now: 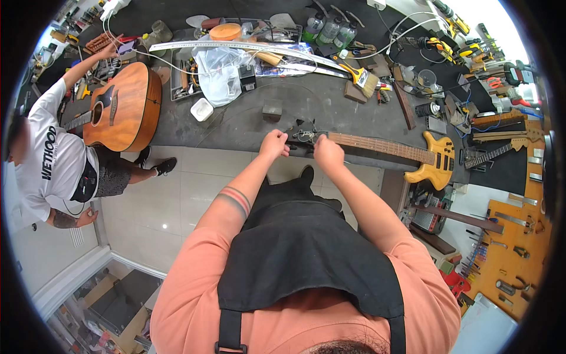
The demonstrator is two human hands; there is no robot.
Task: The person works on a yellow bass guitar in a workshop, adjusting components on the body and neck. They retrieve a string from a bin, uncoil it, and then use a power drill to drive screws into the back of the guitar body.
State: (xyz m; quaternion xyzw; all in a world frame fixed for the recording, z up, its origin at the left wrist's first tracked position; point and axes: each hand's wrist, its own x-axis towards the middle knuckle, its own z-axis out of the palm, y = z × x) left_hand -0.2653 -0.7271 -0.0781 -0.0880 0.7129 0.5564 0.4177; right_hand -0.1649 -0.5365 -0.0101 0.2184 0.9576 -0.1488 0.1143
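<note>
A bass guitar with a light yellow wooden body lies along the front edge of the bench, its neck pointing left toward me. Loose curls of thin wire, which look like strings, gather at the dark headstock end between my hands. My left hand is left of the headstock, fingers pinched together on something too small to make out. Closed at the nut end of the neck is my right hand; its fingers hide whatever it grips.
A small dark block sits on the grey bench beyond my hands, with a white dish farther left. Behind are a plastic bag, a long ruler and a brush. At left, another person touches an acoustic guitar.
</note>
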